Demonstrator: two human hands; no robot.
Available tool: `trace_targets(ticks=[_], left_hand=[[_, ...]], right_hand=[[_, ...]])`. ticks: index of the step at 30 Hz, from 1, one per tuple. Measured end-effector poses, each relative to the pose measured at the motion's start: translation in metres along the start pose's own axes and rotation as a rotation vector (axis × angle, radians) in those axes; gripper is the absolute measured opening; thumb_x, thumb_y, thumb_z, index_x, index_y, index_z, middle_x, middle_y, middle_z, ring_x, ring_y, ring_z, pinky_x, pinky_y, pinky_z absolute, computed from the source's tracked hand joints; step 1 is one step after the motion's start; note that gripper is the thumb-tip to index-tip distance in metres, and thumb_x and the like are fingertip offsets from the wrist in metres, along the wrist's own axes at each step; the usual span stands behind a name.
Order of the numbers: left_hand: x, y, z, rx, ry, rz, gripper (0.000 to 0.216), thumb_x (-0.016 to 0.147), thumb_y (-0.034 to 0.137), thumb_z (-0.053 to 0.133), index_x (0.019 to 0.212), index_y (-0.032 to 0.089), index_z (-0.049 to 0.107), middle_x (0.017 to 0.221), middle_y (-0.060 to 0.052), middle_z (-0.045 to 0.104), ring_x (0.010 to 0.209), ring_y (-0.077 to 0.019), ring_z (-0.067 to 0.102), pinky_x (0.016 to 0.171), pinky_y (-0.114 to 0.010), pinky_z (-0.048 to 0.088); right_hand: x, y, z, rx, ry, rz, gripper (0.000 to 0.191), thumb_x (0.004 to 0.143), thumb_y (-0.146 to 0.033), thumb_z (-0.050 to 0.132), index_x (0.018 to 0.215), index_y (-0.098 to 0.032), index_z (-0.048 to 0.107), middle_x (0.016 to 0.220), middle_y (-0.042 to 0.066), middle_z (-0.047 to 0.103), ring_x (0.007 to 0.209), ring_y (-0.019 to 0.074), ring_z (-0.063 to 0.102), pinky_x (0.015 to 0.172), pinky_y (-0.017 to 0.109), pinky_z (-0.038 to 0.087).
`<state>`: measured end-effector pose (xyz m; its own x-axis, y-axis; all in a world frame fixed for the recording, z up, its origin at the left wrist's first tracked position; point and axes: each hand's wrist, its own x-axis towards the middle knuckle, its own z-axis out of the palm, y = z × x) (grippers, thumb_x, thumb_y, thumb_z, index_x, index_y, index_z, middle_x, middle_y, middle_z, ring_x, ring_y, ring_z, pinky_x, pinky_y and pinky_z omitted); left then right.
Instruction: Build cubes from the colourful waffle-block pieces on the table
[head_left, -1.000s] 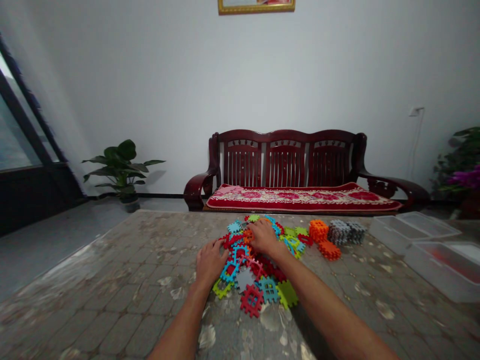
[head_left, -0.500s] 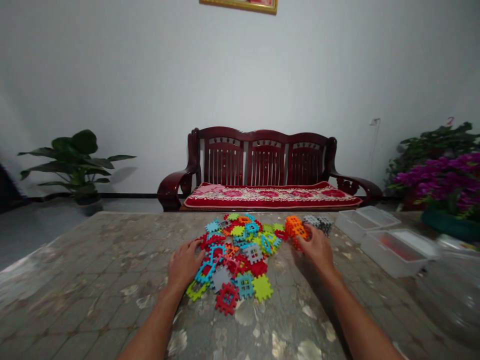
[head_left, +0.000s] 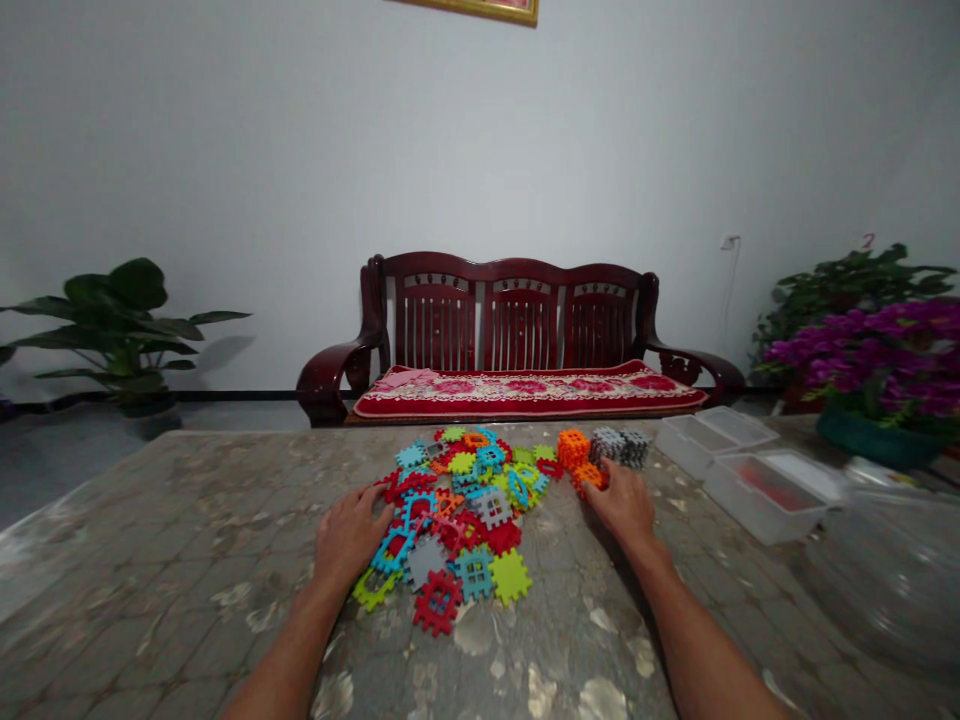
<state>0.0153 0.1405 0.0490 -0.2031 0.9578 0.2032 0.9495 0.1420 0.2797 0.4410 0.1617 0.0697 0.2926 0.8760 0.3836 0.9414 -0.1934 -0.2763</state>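
Note:
A loose pile of flat interlocking plastic tiles point(head_left: 457, 520) in red, blue, green, orange and grey lies on the patterned table point(head_left: 187, 560). My left hand point(head_left: 346, 535) rests palm down at the pile's left edge, fingers stretched out onto the tiles. My right hand point(head_left: 624, 503) is to the right of the pile, its fingertips on flat orange tiles point(head_left: 587, 477). Just beyond them stand an orange block of joined tiles point(head_left: 573, 448) and a grey block point(head_left: 621, 446). Whether the right fingers grip a tile is hidden.
Clear plastic boxes point(head_left: 750, 470) sit at the table's right side, one with red contents. Purple flowers in a pot point(head_left: 877, 370) stand at far right. Beyond the table is a dark wooden bench point(head_left: 517, 340) with a red cushion, and a leafy plant point(head_left: 127, 330) at left.
My right hand left the middle of the pile and went right to the orange tiles. My left hand stays at the pile's left edge. The view has swung to the right.

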Motion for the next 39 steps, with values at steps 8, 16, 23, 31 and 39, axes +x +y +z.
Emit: trace_targets(ticks=[8, 16, 23, 31, 39], left_hand=[[-0.001, 0.001, 0.001, -0.003, 0.017, 0.005, 0.046, 0.097, 0.039, 0.044, 0.135, 0.023, 0.065, 0.144, -0.011, 0.064, 0.132, -0.0305, 0.058, 0.114, -0.052, 0.041], [0.000, 0.001, -0.001, 0.008, 0.003, 0.002, 0.047, 0.097, 0.040, 0.044, 0.136, 0.023, 0.064, 0.143, -0.010, 0.065, 0.132, -0.0295, 0.058, 0.114, -0.049, 0.041], [-0.002, 0.003, -0.004, 0.003, -0.021, -0.008, 0.047, 0.098, 0.038, 0.043, 0.138, 0.023, 0.063, 0.146, -0.011, 0.063, 0.133, -0.0288, 0.057, 0.115, -0.049, 0.040], [-0.003, 0.003, -0.002, -0.004, 0.021, -0.005, 0.045, 0.097, 0.038, 0.045, 0.135, 0.023, 0.065, 0.143, -0.010, 0.065, 0.132, -0.0291, 0.058, 0.115, -0.048, 0.041], [-0.005, 0.007, -0.008, -0.014, -0.004, -0.015, 0.045, 0.097, 0.037, 0.047, 0.136, 0.022, 0.065, 0.145, -0.011, 0.064, 0.134, -0.0284, 0.057, 0.116, -0.046, 0.040]], right_hand=[[-0.004, 0.000, -0.001, 0.032, 0.048, 0.033, 0.053, 0.088, -0.045, 0.065, 0.134, -0.019, 0.066, 0.117, 0.012, 0.075, 0.107, 0.0294, 0.066, 0.088, 0.036, 0.047], [0.024, -0.021, -0.014, 0.176, 0.226, 0.083, 0.060, 0.086, -0.048, 0.066, 0.139, -0.021, 0.060, 0.119, 0.008, 0.074, 0.106, 0.0279, 0.063, 0.089, 0.036, 0.044], [0.056, -0.039, -0.015, 0.089, 0.158, 0.047, 0.058, 0.087, -0.043, 0.065, 0.140, -0.021, 0.060, 0.115, 0.010, 0.074, 0.106, 0.0298, 0.061, 0.093, 0.040, 0.039], [0.028, -0.053, -0.005, 0.223, 0.149, -0.186, 0.041, 0.095, -0.032, 0.047, 0.130, -0.019, 0.067, 0.124, 0.011, 0.072, 0.115, 0.0262, 0.059, 0.103, 0.037, 0.041], [-0.011, -0.084, 0.020, 0.165, -0.178, -0.375, 0.042, 0.102, -0.030, 0.041, 0.132, -0.018, 0.066, 0.132, 0.013, 0.070, 0.124, 0.0251, 0.060, 0.108, 0.035, 0.041]])
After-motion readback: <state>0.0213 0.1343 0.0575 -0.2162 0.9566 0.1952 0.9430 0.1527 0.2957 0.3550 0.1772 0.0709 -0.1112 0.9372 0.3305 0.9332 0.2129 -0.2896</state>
